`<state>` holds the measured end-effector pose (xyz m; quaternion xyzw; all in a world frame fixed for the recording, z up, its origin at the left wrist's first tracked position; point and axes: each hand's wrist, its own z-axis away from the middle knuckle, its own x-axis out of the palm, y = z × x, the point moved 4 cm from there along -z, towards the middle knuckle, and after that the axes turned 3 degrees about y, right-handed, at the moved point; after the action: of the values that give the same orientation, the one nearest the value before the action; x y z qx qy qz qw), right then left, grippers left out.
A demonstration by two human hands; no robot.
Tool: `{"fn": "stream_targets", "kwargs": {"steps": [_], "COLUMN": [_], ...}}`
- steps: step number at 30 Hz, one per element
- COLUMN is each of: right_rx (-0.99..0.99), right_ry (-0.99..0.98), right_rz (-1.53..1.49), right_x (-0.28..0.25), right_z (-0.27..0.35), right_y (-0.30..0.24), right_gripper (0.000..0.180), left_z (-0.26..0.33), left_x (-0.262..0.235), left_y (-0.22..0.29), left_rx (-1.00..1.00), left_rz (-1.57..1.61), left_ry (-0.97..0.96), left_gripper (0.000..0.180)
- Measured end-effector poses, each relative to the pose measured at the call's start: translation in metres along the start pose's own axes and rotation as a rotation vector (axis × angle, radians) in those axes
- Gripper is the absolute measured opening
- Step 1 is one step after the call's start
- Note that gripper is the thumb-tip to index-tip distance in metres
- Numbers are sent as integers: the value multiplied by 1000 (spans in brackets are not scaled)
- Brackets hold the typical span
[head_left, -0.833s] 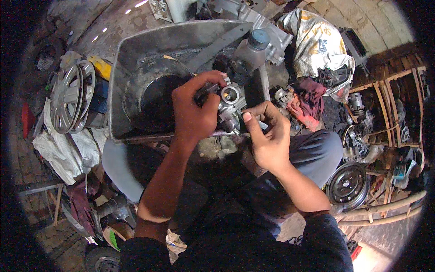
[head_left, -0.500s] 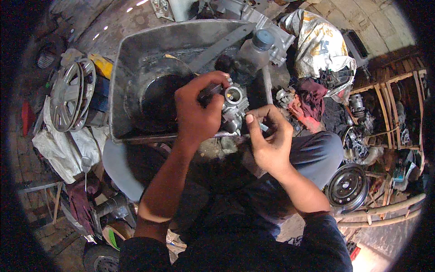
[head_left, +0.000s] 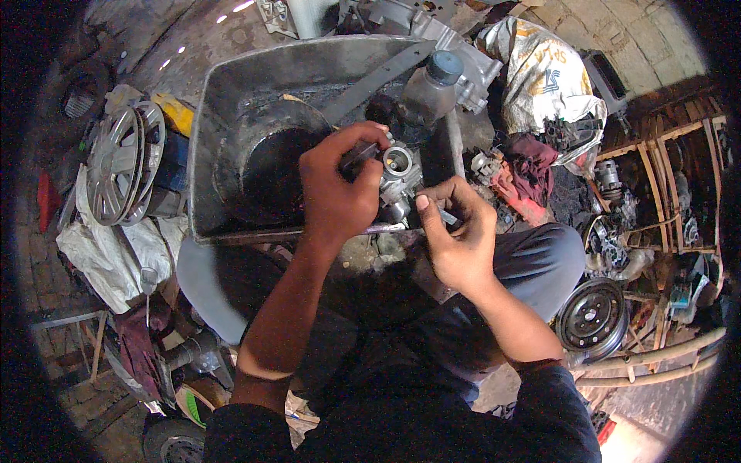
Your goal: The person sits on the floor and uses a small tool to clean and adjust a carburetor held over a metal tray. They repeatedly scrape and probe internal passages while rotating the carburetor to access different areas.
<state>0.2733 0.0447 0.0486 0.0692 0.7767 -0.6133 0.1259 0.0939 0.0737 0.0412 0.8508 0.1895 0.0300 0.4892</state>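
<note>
A cast-metal carburettor (head_left: 397, 179), dull silver with a round open bore on top, sits above the near rim of a grimy, dented grey metal tub (head_left: 231, 108). Inside the tub lie a round black pan, a flat dark metal strip and a smoky plastic bottle (head_left: 428, 89) with a grey cap, just beyond the carburettor.

The left hand (head_left: 336, 193) arches over the carburettor from the left, wrist bent, fingers curled shut round its body and a dark part on its upper side. The right hand (head_left: 455, 231) comes in from the right, palm turned inward, its grip pinched closed on a thin metal tool (head_left: 446, 217) whose tip meets the carburettor's lower side.

Left of the tub leans a spoked silver wheel cover (head_left: 123, 162); right of it lie oily red rags and a crinkled white sack.
</note>
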Motion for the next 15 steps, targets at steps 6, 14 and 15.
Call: {"fn": "stream_targets", "kwargs": {"steps": [6,14,15], "right_rx": [151,164,131], "right_ry": [-2,-80,-94], "right_rz": [-46,-125,-76], "right_x": [-11,-3,-8], "right_z": [-11,-8,-12], "right_y": [0,1,3], "right_gripper": [12,11,10], "left_z": [0,0,-1], "left_x": [-1,-3,-3], "left_y": [1,-1,0], "left_rx": [-56,-16,-25], "left_rz": [8,28,22], "left_ry": [-9,-5,-10], "left_gripper": [21,22,22]}}
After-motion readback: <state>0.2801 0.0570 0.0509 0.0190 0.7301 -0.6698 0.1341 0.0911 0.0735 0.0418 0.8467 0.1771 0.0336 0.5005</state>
